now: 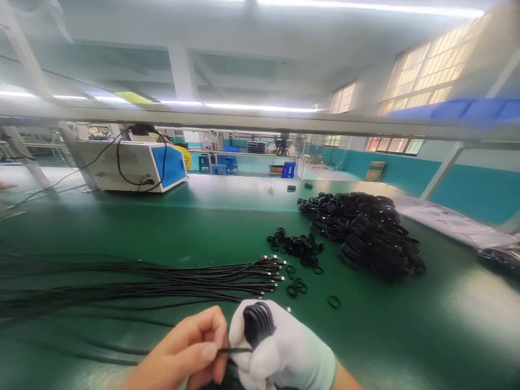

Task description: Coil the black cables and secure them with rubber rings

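Note:
My right hand (280, 341), in a white glove, is closed around a coiled black cable (259, 324) whose loops bulge out above its fingers. Beside it on the left, my bare left hand (190, 344) pinches a thin black strand (234, 350) between thumb and fingers. The strand runs across to the gloved fingertips; whether it is cable or band I cannot tell. Below the hands, more black cable is partly hidden. Straight black cables (195, 279) lie to the left, their plug ends bunched just beyond my hands. Small black rings (300, 285) are scattered past the right hand.
A large heap of coiled black cables (365, 233) covers the right of the green table (227, 233). A pile of small black rings (303, 246) lies before it. A white and blue machine (138, 165) stands at the back left, under a shelf rail (252, 118).

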`<state>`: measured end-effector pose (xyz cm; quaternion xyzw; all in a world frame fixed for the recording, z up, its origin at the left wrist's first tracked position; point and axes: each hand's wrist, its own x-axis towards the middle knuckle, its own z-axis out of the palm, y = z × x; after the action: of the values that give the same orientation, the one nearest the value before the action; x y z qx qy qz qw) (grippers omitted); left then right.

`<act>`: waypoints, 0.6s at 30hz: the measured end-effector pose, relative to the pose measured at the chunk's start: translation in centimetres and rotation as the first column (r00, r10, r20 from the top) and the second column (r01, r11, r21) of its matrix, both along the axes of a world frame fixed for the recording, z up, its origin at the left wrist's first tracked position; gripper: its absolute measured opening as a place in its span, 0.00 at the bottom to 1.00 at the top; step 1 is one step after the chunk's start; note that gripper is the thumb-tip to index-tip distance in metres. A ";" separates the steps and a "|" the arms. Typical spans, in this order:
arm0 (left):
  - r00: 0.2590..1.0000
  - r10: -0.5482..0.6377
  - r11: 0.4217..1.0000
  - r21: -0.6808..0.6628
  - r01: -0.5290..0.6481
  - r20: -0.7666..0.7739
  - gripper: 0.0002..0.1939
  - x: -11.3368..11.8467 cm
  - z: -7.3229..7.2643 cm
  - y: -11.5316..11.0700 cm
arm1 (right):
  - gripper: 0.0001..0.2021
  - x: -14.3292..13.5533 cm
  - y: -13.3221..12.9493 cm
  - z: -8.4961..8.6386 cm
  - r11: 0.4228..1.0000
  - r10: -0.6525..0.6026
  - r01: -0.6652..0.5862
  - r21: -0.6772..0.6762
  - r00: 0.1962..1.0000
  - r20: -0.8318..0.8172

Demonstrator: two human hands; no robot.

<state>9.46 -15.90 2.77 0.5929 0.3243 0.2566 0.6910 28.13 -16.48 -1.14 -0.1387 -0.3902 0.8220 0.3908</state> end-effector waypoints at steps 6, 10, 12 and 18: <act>0.788 0.110 0.846 0.473 0.245 -0.605 0.04 -0.2 2.3 0.7 | 0.15 0.3 -0.1 1.5 0.975 -0.222 0.202 0.098 0.926 0.305; 0.829 0.193 0.845 0.518 0.132 -0.525 0.21 0.1 2.6 0.6 | 0.23 0.2 0.0 2.3 0.924 -0.382 0.333 0.187 0.788 0.482; 0.864 0.204 0.858 0.509 0.069 -0.461 0.28 0.2 2.2 0.6 | 0.26 0.0 -0.2 2.2 0.955 -0.297 0.232 0.187 0.795 0.529; 0.845 0.164 0.847 0.512 0.144 -0.509 0.33 1.6 1.3 -0.1 | 0.30 -1.4 0.1 -1.5 0.875 -0.461 0.239 0.422 0.679 0.572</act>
<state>11.08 -16.02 4.09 0.8063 0.4227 0.1647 0.3797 26.70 -16.35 -2.59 -0.4271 -0.5925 0.5557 0.3971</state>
